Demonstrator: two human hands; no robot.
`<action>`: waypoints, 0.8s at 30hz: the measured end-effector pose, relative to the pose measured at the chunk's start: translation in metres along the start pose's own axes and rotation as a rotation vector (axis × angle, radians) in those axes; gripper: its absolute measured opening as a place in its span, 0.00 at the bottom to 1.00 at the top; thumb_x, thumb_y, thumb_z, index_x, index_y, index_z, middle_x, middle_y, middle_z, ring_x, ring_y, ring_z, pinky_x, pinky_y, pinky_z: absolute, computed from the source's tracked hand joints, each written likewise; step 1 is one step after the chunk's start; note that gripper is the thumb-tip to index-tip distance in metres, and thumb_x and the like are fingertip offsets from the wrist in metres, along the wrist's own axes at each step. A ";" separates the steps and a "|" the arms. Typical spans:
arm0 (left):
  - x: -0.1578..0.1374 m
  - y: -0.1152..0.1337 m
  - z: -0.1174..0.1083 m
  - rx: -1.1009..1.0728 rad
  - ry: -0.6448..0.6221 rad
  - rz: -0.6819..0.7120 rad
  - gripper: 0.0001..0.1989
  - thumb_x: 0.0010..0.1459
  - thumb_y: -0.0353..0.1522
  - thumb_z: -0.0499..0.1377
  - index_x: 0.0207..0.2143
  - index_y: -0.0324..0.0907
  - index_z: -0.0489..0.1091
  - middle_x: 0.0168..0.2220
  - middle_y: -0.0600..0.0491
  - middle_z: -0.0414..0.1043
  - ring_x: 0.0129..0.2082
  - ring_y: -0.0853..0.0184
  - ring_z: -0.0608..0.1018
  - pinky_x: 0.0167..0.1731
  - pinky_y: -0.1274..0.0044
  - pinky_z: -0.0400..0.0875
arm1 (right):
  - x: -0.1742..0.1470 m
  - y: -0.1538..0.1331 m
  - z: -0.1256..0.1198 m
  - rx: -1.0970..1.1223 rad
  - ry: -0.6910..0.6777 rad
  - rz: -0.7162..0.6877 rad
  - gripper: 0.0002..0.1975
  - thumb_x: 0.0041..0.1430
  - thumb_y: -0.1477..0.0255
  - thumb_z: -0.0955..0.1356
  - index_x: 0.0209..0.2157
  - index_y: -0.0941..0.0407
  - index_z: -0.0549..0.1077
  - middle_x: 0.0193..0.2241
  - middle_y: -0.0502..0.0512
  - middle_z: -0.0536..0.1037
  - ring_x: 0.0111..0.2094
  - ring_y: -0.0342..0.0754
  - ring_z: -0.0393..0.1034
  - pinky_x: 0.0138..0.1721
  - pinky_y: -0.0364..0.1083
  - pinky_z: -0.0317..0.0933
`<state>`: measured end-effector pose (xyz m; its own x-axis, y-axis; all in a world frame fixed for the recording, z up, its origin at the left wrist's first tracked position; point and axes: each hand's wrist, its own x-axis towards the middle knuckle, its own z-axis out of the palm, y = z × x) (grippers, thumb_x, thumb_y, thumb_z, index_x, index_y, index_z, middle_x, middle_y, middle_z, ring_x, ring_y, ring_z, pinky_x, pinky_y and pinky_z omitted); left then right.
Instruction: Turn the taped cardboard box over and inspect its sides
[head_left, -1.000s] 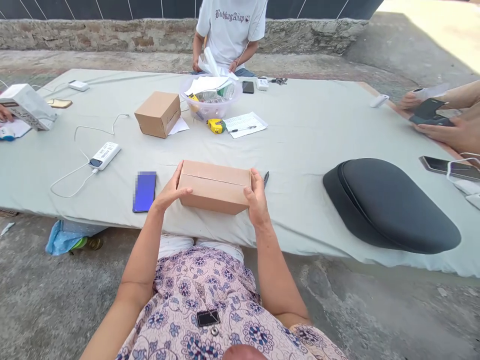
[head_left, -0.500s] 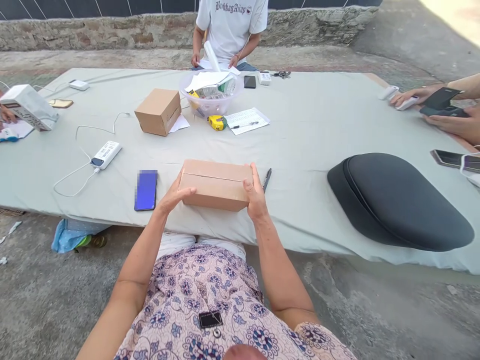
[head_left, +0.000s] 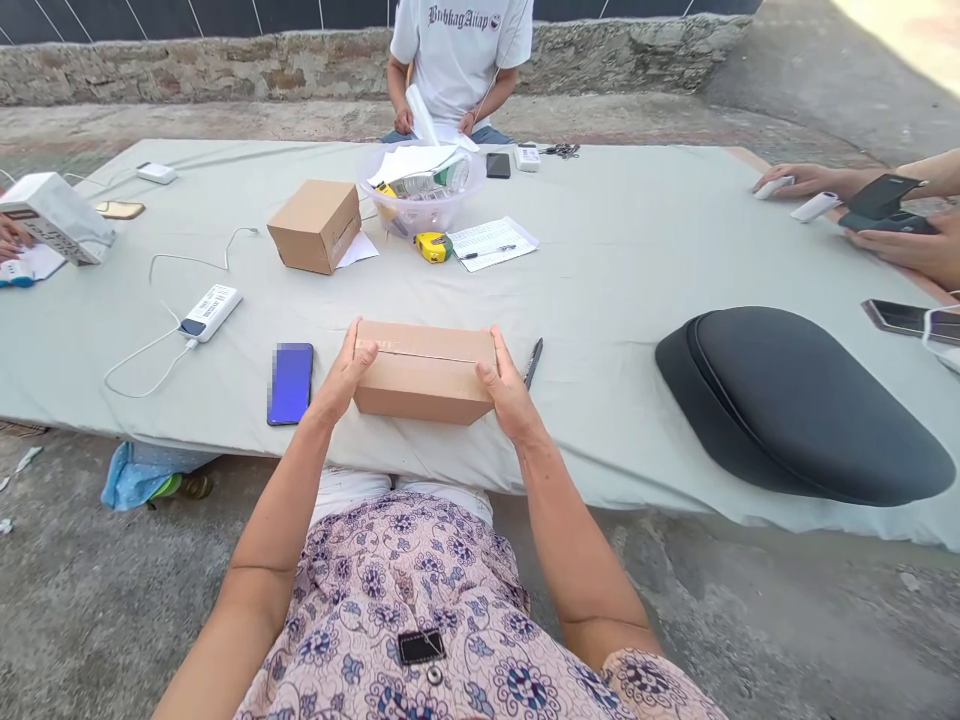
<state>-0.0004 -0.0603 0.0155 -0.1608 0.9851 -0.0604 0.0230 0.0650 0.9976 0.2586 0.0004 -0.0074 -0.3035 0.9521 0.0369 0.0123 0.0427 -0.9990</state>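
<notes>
A closed brown cardboard box (head_left: 424, 385) with a seam along its top is between my two hands, near the front edge of the table. My left hand (head_left: 343, 378) grips its left end, thumb on the top. At the right end, my right hand (head_left: 510, 388) holds it with the thumb on the near top edge and the fingers along the side. A black pen (head_left: 533, 363) lies just right of my right hand. Left of my left hand is a phone (head_left: 290, 384) with a blue screen. Whether the box touches the cloth cannot be made out.
A black padded seat (head_left: 802, 405) fills the right front of the cloth-covered table (head_left: 600, 250). Farther back are another cardboard box (head_left: 313, 228), a plastic basin (head_left: 420, 212), a yellow tape measure (head_left: 433, 247) and a white power bank (head_left: 211, 312) with cable. Other people sit around.
The box and both my hands have shifted slightly left, and my left thumb has slid back toward the box's left end. At right, another person's hand has moved from one white object to another.
</notes>
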 end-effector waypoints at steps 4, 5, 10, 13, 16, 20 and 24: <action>-0.007 0.008 0.011 0.137 -0.016 0.027 0.48 0.57 0.58 0.57 0.72 0.48 0.45 0.72 0.47 0.51 0.73 0.52 0.51 0.71 0.63 0.44 | -0.001 0.003 -0.001 0.098 0.004 0.012 0.47 0.57 0.39 0.63 0.71 0.45 0.49 0.72 0.51 0.52 0.72 0.55 0.50 0.69 0.56 0.54; -0.009 0.008 0.012 0.156 -0.023 0.035 0.49 0.57 0.58 0.56 0.72 0.47 0.44 0.72 0.47 0.51 0.73 0.52 0.52 0.71 0.63 0.44 | -0.003 0.003 0.000 0.106 0.004 0.012 0.46 0.57 0.39 0.63 0.71 0.44 0.48 0.73 0.50 0.51 0.72 0.54 0.50 0.69 0.55 0.54; -0.009 0.008 0.009 0.195 -0.016 0.021 0.45 0.61 0.56 0.53 0.72 0.45 0.43 0.72 0.46 0.51 0.73 0.55 0.52 0.70 0.64 0.48 | -0.011 0.001 0.008 0.098 0.038 0.017 0.49 0.57 0.39 0.63 0.72 0.44 0.42 0.74 0.48 0.45 0.73 0.54 0.44 0.72 0.54 0.46; -0.008 0.006 0.009 0.207 -0.014 0.006 0.44 0.62 0.54 0.53 0.72 0.44 0.42 0.71 0.45 0.53 0.71 0.55 0.57 0.69 0.64 0.52 | -0.009 0.001 0.007 0.091 0.040 0.015 0.50 0.56 0.38 0.63 0.72 0.45 0.43 0.74 0.49 0.45 0.73 0.54 0.44 0.72 0.55 0.45; -0.007 0.004 0.011 0.257 -0.005 0.012 0.46 0.62 0.53 0.55 0.72 0.43 0.40 0.71 0.44 0.53 0.70 0.54 0.60 0.69 0.63 0.53 | -0.006 0.003 0.003 0.093 0.028 0.009 0.48 0.58 0.40 0.62 0.72 0.46 0.44 0.73 0.50 0.47 0.72 0.55 0.47 0.71 0.56 0.48; -0.003 0.005 0.010 0.287 0.013 0.013 0.42 0.63 0.52 0.53 0.72 0.45 0.43 0.70 0.45 0.55 0.69 0.54 0.61 0.68 0.62 0.55 | -0.005 0.004 0.003 0.054 0.046 0.008 0.49 0.58 0.39 0.62 0.72 0.46 0.42 0.74 0.50 0.45 0.72 0.55 0.49 0.71 0.56 0.49; -0.002 0.007 0.009 0.272 0.009 0.016 0.41 0.64 0.50 0.53 0.72 0.44 0.43 0.69 0.45 0.58 0.69 0.55 0.61 0.68 0.63 0.55 | -0.003 0.005 0.005 -0.008 0.020 -0.013 0.45 0.61 0.40 0.58 0.72 0.46 0.42 0.74 0.50 0.47 0.72 0.53 0.50 0.70 0.56 0.51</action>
<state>0.0084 -0.0601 0.0225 -0.1671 0.9850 -0.0428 0.2897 0.0905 0.9528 0.2548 -0.0035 -0.0124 -0.2844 0.9574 0.0508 0.0163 0.0578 -0.9982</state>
